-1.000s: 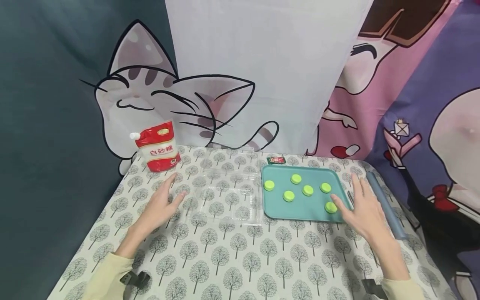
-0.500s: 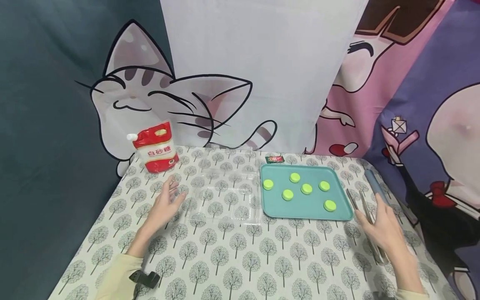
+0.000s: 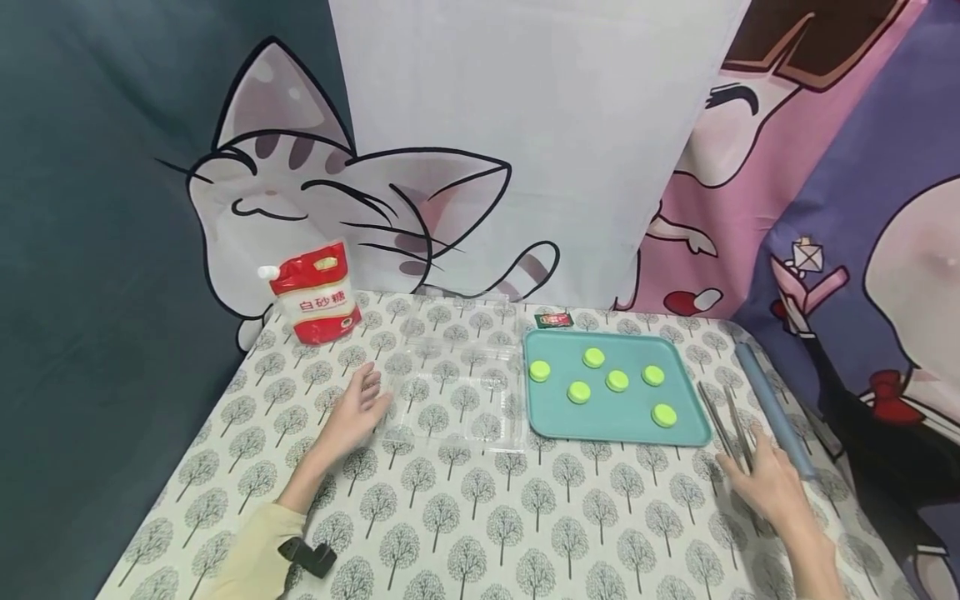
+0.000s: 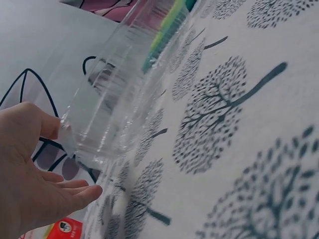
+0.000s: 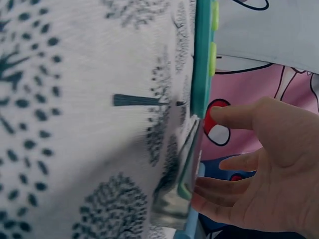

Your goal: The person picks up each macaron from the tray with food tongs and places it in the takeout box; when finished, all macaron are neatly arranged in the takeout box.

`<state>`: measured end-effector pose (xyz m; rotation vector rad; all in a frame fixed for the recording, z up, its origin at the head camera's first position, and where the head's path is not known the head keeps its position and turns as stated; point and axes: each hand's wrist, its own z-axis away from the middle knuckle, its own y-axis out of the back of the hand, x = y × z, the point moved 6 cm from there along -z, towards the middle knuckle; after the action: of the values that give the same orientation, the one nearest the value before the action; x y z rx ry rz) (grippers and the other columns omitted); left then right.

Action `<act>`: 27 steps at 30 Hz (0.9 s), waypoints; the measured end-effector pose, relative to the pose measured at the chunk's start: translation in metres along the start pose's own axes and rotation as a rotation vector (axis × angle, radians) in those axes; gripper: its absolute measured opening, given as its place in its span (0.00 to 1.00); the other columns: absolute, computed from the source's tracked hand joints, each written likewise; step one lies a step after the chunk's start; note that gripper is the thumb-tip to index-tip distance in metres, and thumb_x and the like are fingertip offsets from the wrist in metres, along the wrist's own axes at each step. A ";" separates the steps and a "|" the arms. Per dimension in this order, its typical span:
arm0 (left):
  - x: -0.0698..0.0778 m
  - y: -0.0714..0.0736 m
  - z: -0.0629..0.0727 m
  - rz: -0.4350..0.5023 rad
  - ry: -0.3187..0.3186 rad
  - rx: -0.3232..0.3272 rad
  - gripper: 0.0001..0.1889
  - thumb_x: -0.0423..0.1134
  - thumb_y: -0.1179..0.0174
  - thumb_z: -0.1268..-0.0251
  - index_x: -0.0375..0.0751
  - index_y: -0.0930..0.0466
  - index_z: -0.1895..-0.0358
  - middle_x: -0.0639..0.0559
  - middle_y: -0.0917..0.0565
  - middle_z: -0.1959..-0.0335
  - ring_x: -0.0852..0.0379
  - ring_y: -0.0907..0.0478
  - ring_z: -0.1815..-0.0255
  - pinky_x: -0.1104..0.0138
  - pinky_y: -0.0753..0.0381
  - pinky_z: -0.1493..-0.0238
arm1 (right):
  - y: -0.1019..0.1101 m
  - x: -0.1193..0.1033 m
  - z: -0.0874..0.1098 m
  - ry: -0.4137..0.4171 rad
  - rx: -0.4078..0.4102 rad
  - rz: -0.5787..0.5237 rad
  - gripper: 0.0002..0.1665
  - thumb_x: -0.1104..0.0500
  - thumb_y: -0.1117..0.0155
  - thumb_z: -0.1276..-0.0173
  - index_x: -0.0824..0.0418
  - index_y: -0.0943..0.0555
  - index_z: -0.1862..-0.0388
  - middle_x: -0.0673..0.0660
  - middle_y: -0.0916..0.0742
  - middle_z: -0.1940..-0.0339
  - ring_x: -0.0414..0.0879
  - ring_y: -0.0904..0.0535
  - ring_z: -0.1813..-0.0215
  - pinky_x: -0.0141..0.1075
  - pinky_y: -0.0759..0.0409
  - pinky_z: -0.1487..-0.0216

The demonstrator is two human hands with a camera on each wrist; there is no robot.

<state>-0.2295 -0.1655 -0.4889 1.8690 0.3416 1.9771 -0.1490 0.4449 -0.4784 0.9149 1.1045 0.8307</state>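
Observation:
Metal tongs (image 3: 740,432) lie to the right of the teal tray (image 3: 615,427), their two arms spread apart. My right hand (image 3: 768,483) is over their near part; in the right wrist view its fingertips are right at the tongs (image 5: 172,205), thumb spread away from the fingers. On the tray sit several round lime-green macarons (image 3: 617,381). A clear plastic box (image 3: 522,421) with its lid (image 3: 461,320) folded back stands left of the tray. My left hand (image 3: 356,414) is beside the box's left side, fingers relaxed, nothing in it; the left wrist view shows its thumb near a box corner (image 4: 82,144).
A red and white sugar pouch (image 3: 318,296) with a white cap stands at the back left. Behind the tray lies a small green and red packet (image 3: 553,320). A blue-grey rod (image 3: 776,412) lies along the table's right side. Printed curtains (image 3: 540,150) hang behind the table (image 3: 480,517).
My right hand has moved from the tray's right edge outward and down to the tongs. My left hand has shifted slightly right, closer to the plastic box.

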 end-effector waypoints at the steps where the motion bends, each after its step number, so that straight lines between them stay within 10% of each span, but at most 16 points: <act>1: 0.000 -0.002 -0.001 0.008 -0.002 -0.003 0.40 0.41 0.46 0.23 0.34 0.59 0.19 0.28 0.43 0.21 0.30 0.39 0.23 0.45 0.35 0.22 | -0.001 0.002 0.000 -0.007 -0.013 0.004 0.58 0.40 0.48 0.23 0.83 0.61 0.23 0.93 0.46 0.33 0.90 0.48 0.35 0.82 0.42 0.37; 27: 0.001 -0.028 -0.003 0.017 0.002 -0.017 0.31 0.34 0.62 0.19 0.36 0.59 0.18 0.32 0.43 0.20 0.31 0.40 0.23 0.42 0.44 0.20 | -0.006 0.019 -0.005 -0.082 0.041 -0.075 0.43 0.51 0.51 0.23 0.88 0.45 0.31 0.87 0.27 0.46 0.81 0.26 0.47 0.67 0.18 0.51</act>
<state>-0.2287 -0.1394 -0.5003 1.8654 0.3097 1.9869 -0.1484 0.4607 -0.4921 0.9280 1.0808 0.7050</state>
